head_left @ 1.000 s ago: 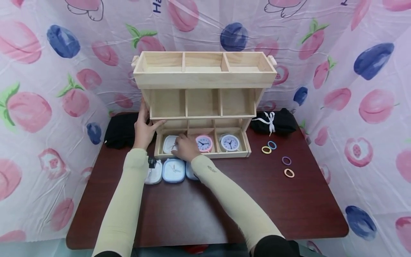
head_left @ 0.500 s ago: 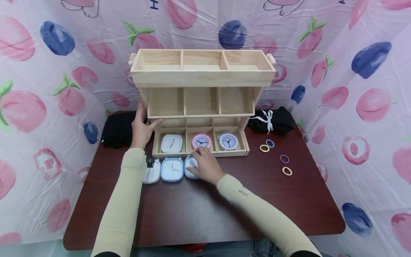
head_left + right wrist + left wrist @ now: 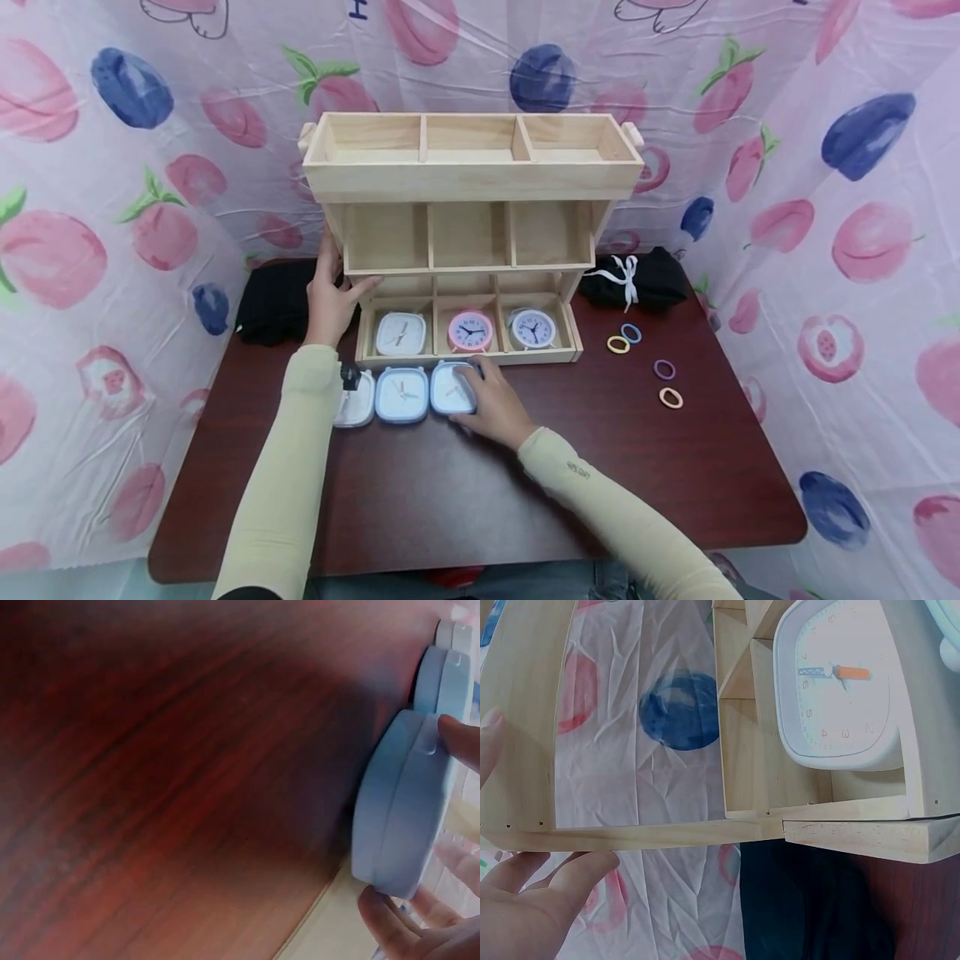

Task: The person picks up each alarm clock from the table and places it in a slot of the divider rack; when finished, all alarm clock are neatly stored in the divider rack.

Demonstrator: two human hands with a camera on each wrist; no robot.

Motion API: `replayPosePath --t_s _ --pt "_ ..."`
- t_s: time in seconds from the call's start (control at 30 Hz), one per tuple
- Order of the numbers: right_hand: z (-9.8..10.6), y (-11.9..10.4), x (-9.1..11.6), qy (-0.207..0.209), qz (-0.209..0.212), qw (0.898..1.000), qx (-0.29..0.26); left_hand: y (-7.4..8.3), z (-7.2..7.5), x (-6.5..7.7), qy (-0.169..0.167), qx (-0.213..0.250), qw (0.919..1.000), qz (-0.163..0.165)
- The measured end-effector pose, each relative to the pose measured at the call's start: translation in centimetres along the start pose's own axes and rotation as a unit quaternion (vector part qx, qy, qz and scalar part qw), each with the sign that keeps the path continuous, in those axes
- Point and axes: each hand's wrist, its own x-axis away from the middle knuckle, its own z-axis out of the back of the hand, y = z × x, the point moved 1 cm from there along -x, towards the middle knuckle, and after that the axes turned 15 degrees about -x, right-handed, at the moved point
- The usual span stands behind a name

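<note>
Right hand (image 3: 497,407): at the right-hand blue clock (image 3: 450,386), in front of the box. A second ago it was in the bottom tray's left compartment, over the square white clock (image 3: 401,333); half a second ago it had come back over the blue clock, covering much of its face. Now it has shifted to that clock's right side, and most of the face shows. Fingers (image 3: 386,922) spread about the clock's width, thumb at the near edge, others at the far edge, holding it.

The blue clock lies face up on the surface (image 3: 435,500), just beside the middle blue clock (image 3: 402,396). White clock (image 3: 358,404) at the row's left end, partly hidden by the left wrist's gear.

Left hand (image 3: 330,300): unchanged throughout. Grips the left side of the wooden box (image 3: 472,185), thumb to the front, other fingers along the outer side.

Bottom tray: square white clock now uncovered in the left compartment; pink clock (image 3: 470,331) in the middle; round white clock (image 3: 533,329) in the right. No shift seen in these two.

Rings (image 3: 671,406) right of the box, where they were.
</note>
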Motion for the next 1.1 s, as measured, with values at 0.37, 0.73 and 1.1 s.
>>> replayPosePath --t_s 0.37,0.73,1.1 --pt "0.6 0.5 0.0 -0.014 -0.022 0.999 -0.041 0.4 -0.1 -0.1 -0.005 0.004 1.0 -0.004" --pt "1.9 1.4 1.4 -0.004 0.025 0.998 -0.055 0.1 0.0 -0.1 -0.001 0.003 1.0 -0.007" --pt "8.9 -0.5 1.7 0.142 0.132 0.979 -0.064 0.0 0.0 0.0 0.002 0.005 1.0 -0.008"
